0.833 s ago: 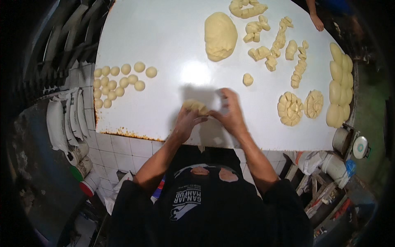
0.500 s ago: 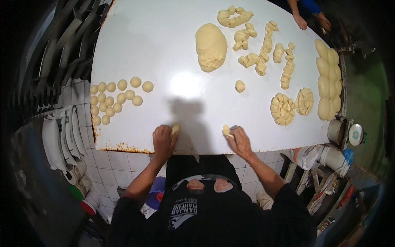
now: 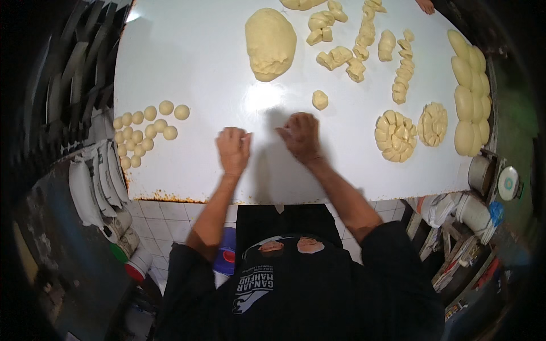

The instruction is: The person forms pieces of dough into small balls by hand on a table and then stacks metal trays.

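Observation:
My left hand rests near the middle front of the white table, its fingers curled down; whatever lies under them is hidden. To its right my right hand is curled over the surface in the same way, contents hidden. Small smooth dough balls lie in a cluster to the left. A single dough lump lies just beyond my right hand, and a big dough mass sits farther back. At the right are cut dough lumps, two segmented rounds and rows of plump oblong pieces.
Another person's hand is at the back right edge. Dark metal racks and white sacks stand left of the table. Pots, buckets and wooden slats are at the lower right; a purple bucket is below the front edge.
My hands were together on a dough piece, then parted with a piece in each. They have since moved forward and inward, and those pieces are hidden.

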{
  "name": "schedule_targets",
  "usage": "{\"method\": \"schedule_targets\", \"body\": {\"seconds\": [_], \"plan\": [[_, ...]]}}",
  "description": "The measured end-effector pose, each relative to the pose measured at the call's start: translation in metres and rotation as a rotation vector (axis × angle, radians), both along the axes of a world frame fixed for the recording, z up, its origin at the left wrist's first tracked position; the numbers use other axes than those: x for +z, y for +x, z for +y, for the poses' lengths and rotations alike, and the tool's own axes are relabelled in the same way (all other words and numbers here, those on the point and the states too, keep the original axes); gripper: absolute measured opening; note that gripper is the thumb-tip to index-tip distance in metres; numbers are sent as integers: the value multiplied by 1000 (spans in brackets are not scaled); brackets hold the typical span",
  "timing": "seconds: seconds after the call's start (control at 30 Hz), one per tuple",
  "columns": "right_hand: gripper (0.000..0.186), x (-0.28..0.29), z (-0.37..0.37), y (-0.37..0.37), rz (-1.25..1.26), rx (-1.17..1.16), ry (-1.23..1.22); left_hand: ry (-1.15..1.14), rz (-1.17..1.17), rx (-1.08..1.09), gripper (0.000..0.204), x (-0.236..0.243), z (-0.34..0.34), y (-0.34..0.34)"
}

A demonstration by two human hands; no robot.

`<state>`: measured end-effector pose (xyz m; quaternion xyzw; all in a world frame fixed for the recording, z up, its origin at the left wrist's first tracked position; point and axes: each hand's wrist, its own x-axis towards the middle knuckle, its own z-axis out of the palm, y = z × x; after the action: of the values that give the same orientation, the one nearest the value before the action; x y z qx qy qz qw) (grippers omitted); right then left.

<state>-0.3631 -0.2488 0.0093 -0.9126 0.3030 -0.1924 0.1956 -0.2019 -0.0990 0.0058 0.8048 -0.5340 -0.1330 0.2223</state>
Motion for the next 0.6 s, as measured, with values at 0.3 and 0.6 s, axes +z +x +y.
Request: {"method": "schedule_targets", "body": {"seconds": [0.3,0.6], "plan": [[30,7,-21,-9,169,230,-38,234,-60,41,28,4,47,4],[35,23,-27,-24,148,-11,27,-23,297,-106,30,-1,-17,84]]}}
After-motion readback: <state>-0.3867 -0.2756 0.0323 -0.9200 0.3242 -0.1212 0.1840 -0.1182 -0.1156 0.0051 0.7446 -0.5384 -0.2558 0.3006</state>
